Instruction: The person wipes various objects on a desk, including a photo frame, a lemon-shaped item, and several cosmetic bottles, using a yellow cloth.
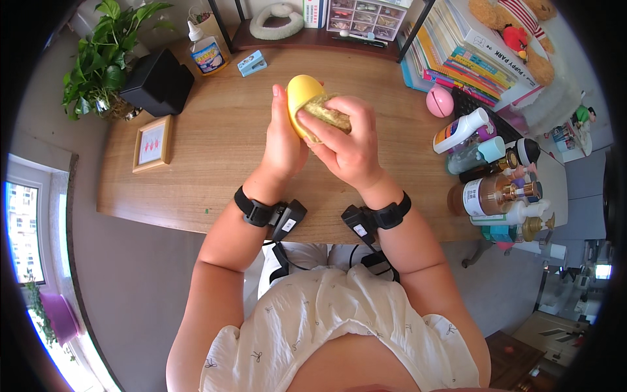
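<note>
Over the middle of the wooden desk (220,147), my left hand (283,142) holds a smooth, yellow, rounded object (301,88), perhaps a plastic egg or a cup. Its far end is a closed dome, and the side towards my right hand is partly covered. My right hand (356,137) grips a crumpled yellow-green cloth or scrubbing pad (325,113) and presses it against the yellow surface. Fingers of both hands hide much of the two things. Both wrists wear black straps with small devices.
At the right edge stand a pink ball (440,102) and several bottles (470,193), near stacked books (455,63). Behind are a blue stapler-like item (252,63), a glue bottle (208,54) and a shelf (313,39). A picture frame (153,144) and black box (159,81) sit left.
</note>
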### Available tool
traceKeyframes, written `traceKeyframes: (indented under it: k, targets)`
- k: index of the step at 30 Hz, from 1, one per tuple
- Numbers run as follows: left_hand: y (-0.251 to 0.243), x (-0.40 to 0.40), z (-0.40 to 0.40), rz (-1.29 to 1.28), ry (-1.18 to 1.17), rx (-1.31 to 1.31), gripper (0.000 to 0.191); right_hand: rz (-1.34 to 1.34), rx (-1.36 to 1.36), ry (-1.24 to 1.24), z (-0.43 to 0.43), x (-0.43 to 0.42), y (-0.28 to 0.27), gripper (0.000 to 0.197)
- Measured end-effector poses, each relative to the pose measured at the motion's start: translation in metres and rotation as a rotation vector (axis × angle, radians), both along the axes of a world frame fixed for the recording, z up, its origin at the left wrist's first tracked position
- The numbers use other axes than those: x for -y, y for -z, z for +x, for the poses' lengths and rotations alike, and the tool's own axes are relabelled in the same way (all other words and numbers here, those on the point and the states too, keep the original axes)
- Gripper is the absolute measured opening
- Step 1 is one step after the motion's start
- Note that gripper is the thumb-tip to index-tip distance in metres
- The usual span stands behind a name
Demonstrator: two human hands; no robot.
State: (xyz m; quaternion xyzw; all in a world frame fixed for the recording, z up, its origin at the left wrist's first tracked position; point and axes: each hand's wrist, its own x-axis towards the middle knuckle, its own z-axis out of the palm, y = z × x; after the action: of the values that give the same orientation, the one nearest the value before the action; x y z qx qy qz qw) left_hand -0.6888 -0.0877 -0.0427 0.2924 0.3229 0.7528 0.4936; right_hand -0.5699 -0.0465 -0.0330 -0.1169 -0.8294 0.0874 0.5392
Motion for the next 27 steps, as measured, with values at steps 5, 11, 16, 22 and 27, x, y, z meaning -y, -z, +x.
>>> traceKeyframes:
  k: [5,11,16,22,27]
  targets:
    - [0.005,0.001,-0.002,-0.085,0.106,-0.252,0.059,-0.111,-0.030,0.096,0.003,-0.011,-0.001,0.031]
    - [0.003,0.001,0.001,-0.102,0.070,-0.114,0.058,0.057,0.021,0.074,0.004,-0.011,-0.006,0.030]
    - [-0.005,0.004,-0.009,-0.107,0.172,0.094,0.060,0.211,0.131,0.030,0.000,-0.001,-0.004,0.028]
    - [0.003,0.004,-0.002,-0.134,0.167,-0.276,0.057,-0.050,-0.051,0.208,0.006,-0.020,-0.003,0.028]
    - [-0.001,0.005,-0.008,-0.149,0.177,0.143,0.063,0.215,0.123,0.081,-0.001,0.001,-0.005,0.029]
